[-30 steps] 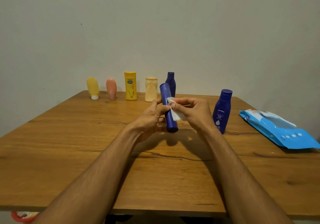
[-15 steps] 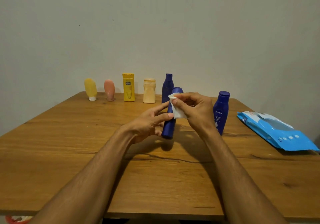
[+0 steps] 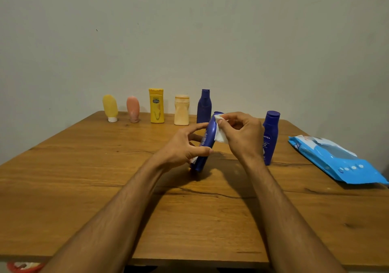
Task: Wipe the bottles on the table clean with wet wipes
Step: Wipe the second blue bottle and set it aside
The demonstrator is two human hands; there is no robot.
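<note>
Blue bottle [image 3: 207, 144] is leaning with its cap up and to the right, over the middle of the table [image 3: 84, 167]; whether its base is touching the wood cannot be told. The left hand [image 3: 179, 148] is gripping its lower half, with fingers and thumb curling round it. The right hand [image 3: 244, 137] is pinching a white wipe [image 3: 221, 136] and pressing it against the bottle's upper part, near the cap. A Nivea bottle [image 3: 271, 133] is standing upright just right of that hand, partly hidden by it. A wipes pack [image 3: 336, 159] is lying flat near the table's right edge. Along the far edge, by the wall, five containers are standing in a row: yellow tube [image 3: 110, 107], pink tube [image 3: 133, 108], yellow bottle [image 3: 156, 106], cream bottle [image 3: 181, 110] and navy bottle [image 3: 204, 106].
</note>
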